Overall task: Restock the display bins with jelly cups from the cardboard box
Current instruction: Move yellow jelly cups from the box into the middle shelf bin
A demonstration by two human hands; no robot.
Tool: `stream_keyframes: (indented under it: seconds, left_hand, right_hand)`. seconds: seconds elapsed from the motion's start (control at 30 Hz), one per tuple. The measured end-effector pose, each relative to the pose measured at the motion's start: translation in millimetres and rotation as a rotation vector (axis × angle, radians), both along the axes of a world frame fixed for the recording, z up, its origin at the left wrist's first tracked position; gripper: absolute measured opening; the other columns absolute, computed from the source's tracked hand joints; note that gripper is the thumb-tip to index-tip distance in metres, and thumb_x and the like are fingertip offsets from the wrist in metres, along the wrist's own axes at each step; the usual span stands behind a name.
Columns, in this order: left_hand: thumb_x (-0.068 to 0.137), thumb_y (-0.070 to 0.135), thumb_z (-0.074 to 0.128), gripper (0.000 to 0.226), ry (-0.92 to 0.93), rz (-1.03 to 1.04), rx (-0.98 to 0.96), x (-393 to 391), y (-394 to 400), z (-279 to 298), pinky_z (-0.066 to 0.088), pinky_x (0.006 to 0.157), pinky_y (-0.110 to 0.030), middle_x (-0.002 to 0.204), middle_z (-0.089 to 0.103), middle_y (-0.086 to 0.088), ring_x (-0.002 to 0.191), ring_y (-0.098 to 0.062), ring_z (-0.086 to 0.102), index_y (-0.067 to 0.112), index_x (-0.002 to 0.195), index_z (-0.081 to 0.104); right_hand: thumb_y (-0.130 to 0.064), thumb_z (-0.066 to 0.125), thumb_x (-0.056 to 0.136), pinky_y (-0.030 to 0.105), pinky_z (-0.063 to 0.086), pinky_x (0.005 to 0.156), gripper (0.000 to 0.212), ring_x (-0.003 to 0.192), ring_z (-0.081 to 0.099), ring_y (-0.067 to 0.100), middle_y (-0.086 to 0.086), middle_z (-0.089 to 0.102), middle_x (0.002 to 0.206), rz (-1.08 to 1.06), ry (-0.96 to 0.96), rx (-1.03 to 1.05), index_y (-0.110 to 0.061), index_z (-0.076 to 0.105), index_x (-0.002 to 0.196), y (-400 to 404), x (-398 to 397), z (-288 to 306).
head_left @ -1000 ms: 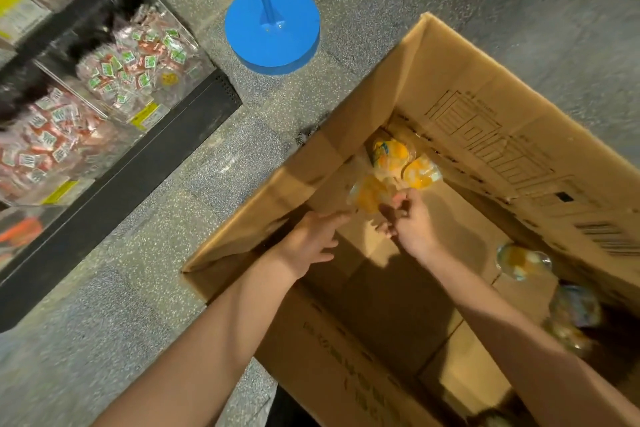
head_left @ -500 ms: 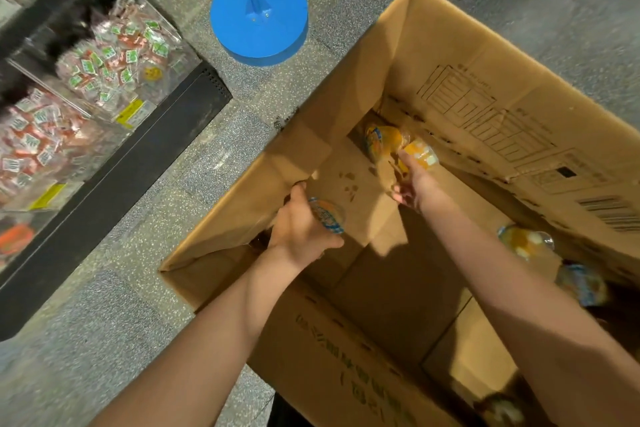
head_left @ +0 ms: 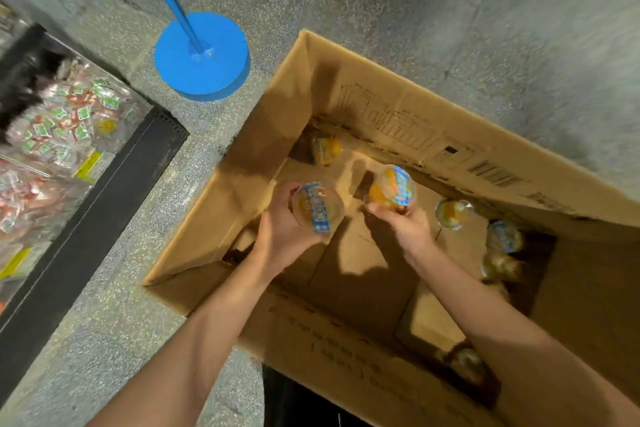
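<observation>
A speckled grey stone floor [head_left: 450,10] fills the upper frame. On it, centre right, sits the open cardboard box [head_left: 398,121]. At upper left stands a blue round base [head_left: 207,69] with its pole, and along the left edge clear display bins [head_left: 62,128] of wrapped sweets above a black plinth. Over the box, the left hand [head_left: 280,236] curls round one jelly cup [head_left: 317,206]; the right hand [head_left: 405,224] grips another jelly cup [head_left: 393,187]. Loose cups [head_left: 453,213] lie on the box floor; those in the shadowed right corner are blurred.
</observation>
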State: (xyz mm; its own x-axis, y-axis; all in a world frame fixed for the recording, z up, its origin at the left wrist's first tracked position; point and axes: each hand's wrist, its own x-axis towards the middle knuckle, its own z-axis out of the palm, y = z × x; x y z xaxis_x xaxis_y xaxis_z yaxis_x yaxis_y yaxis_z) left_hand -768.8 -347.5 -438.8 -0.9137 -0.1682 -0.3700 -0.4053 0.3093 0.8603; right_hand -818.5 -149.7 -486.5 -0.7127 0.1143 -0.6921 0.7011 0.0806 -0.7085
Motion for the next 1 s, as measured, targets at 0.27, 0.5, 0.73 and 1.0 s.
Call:
stream_keyframes:
  seconds: [0.27, 0.5, 0.73, 1.0]
  left_hand:
    - [0.052, 0.024, 0.075, 0.071, 0.046, -0.195, 0.459, -46, 66, 117, 0.047, 0.075, -0.017, 0.098, 0.067, 0.004, 0.087, -0.003, 0.062, 0.013, 0.120, 0.056]
    - [0.051, -0.004, 0.074, 0.085, 0.121, -0.609, 0.772, -64, 196, 236, 0.053, 0.075, -0.020, 0.101, 0.072, 0.009, 0.092, -0.006, 0.066, 0.025, 0.126, 0.046]
    - [0.036, 0.019, 0.096, 0.088, 0.184, -1.163, 0.773, 15, 354, 317, 0.050, 0.076, -0.014, 0.105, 0.061, -0.003, 0.087, 0.006, 0.064, 0.018, 0.106, 0.044]
    - [0.022, 0.053, 0.093, 0.097, 0.128, -1.628, 0.774, 216, 505, 358, 0.051, 0.074, -0.016, 0.093, 0.069, 0.012, 0.086, 0.004, 0.064, 0.022, 0.103, 0.050]
  right_hand:
    - [0.015, 0.074, 0.067, 0.006, 0.045, 0.065, 0.045, 0.067, 0.061, -0.009, -0.019, 0.070, 0.070, -0.121, 0.462, 0.009, 0.005, 0.053, 0.107, 51, 27, 179]
    - [-0.018, 0.082, 0.067, 0.018, 0.049, 0.084, 0.055, 0.096, 0.066, 0.006, -0.008, 0.072, 0.101, -0.297, 0.673, 0.233, -0.009, 0.056, 0.115, 137, 78, 317]
    - [-0.027, 0.094, 0.044, 0.024, 0.054, 0.078, 0.081, 0.096, 0.069, 0.015, -0.001, 0.072, 0.104, -0.578, 0.731, 0.475, -0.013, 0.057, 0.115, 242, 223, 405]
    - [-0.017, 0.095, 0.051, 0.027, 0.055, 0.082, 0.070, 0.093, 0.066, 0.007, -0.002, 0.068, 0.105, -0.967, 0.632, 0.857, -0.025, 0.057, 0.108, 333, 459, 429]
